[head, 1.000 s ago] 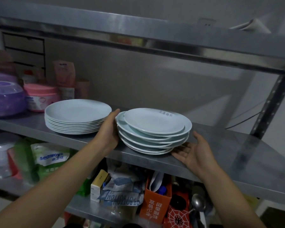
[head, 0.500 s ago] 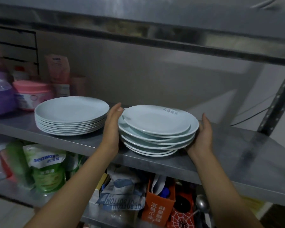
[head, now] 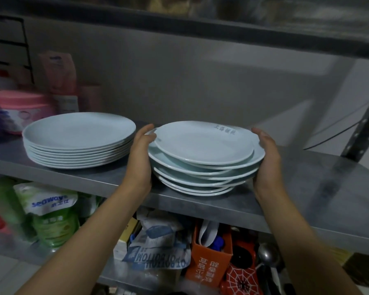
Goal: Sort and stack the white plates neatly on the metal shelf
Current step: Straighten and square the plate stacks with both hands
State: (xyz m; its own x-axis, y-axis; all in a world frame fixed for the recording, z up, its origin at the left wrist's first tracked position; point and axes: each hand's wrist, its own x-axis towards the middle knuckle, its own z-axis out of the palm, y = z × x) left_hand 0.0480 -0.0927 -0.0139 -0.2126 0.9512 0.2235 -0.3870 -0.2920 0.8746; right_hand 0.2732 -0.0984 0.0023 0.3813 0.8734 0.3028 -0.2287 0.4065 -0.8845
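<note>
Two stacks of white plates stand on the metal shelf (head: 320, 188). The left stack (head: 79, 139) is even and holds several wide plates. The right stack (head: 202, 160) holds several smaller, deeper plates that sit askew, the top one with dark lettering near its far rim. My left hand (head: 140, 158) presses flat against the left side of the right stack. My right hand (head: 266, 162) cups its right side. Both hands clasp this stack, which rests on the shelf.
A pink-lidded tub (head: 19, 109) and pink packets (head: 60, 75) stand at the back left. An upper shelf (head: 222, 22) hangs low overhead. A perforated post (head: 362, 124) rises at right. Below are a green refill pouch (head: 51, 213), an orange box (head: 209, 256) and spoons.
My right hand has gone from lying palm-up in front of the stack to cupping its right side. The view has moved closer and slightly left.
</note>
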